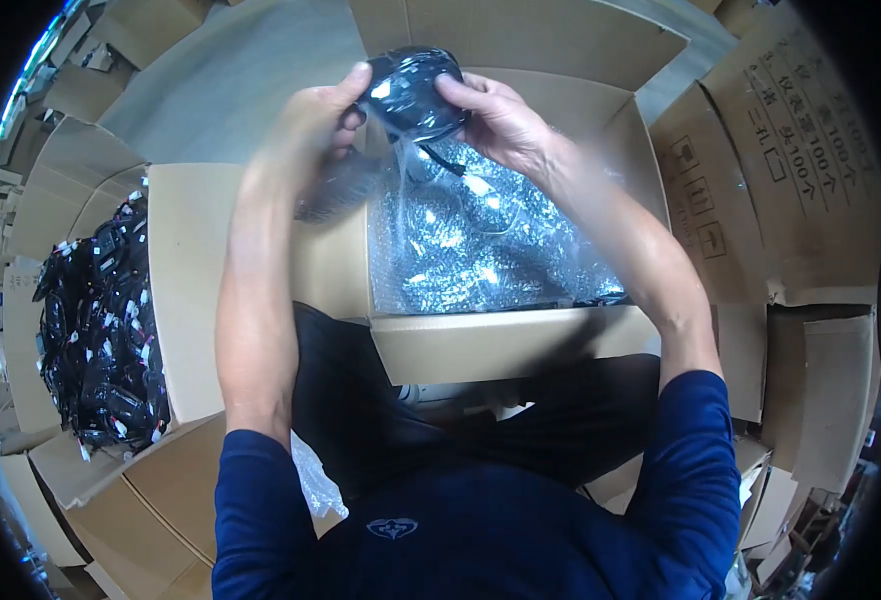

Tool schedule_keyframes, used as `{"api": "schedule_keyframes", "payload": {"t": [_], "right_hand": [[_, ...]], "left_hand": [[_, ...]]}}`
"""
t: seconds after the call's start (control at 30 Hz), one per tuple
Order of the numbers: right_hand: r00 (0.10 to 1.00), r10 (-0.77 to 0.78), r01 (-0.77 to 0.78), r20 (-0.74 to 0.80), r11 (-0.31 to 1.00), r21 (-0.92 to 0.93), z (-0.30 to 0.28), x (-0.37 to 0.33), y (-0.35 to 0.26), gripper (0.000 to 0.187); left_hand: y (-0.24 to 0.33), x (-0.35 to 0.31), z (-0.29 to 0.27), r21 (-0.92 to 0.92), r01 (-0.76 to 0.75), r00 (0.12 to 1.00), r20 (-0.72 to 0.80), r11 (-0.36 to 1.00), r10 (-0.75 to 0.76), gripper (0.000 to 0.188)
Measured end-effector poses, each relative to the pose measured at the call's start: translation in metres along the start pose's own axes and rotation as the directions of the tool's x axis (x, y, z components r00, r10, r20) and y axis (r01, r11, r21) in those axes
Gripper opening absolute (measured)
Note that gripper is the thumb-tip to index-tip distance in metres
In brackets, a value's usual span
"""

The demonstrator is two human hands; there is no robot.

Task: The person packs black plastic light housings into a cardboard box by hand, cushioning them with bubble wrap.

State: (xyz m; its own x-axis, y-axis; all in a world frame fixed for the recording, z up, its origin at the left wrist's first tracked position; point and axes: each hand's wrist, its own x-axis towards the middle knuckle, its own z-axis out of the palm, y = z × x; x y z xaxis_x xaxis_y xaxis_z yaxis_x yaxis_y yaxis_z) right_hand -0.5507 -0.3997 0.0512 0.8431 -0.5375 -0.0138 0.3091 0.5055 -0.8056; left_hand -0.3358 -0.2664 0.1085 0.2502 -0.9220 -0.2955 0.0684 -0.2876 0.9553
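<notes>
While both forearms are reaching up from the lower edge, the left hand (333, 118) and right hand (499, 118) are gripping one glossy black rounded housing (416, 98) between them. The left hand is pressing its thumb on the housing's left edge, other fingers curling below, partly blurred; the right hand is closing on the right side, thumb lying over the front face. The housing is hanging in the air above the far part of an open cardboard box (506, 345), with a short black cable (448, 163) dangling underneath and ending in a dark plug. Blurry clear plastic (339, 190) is showing just below the left hand; can't tell whether it is touching the hand.

Inside the box, a shiny sheet of clear bubble wrap (471, 260) is covering most of the contents, dark bits peeking out along the near edge. To the left, a second carton (196, 290) is holding a heap of black parts with white connectors (106, 330). To the right, a large brown carton with dark printing (751, 190) is standing beside the box. The person is wearing dark blue sleeves (696, 450) and black trousers (351, 420), knees sitting close to the box's near side.
</notes>
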Motion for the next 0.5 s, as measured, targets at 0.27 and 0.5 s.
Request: {"api": "schedule_keyframes", "payload": {"t": [0.27, 0.5], "right_hand": [[0.922, 0.132, -0.156, -0.364, 0.987, -0.038, -0.103, 0.052, 0.062, 0.029], [0.798, 0.074, -0.487, -0.598, 0.664, -0.567, -0.116, 0.089, 0.16, 0.041]], "left_hand": [[-0.003, -0.028, -0.045, -0.328, -0.169, 0.982, -0.138, 0.93, 0.13, 0.044], [0.006, -0.022, -0.034, -0.664, -0.329, 0.937, -0.317, 0.671, 0.146, 0.048]]}}
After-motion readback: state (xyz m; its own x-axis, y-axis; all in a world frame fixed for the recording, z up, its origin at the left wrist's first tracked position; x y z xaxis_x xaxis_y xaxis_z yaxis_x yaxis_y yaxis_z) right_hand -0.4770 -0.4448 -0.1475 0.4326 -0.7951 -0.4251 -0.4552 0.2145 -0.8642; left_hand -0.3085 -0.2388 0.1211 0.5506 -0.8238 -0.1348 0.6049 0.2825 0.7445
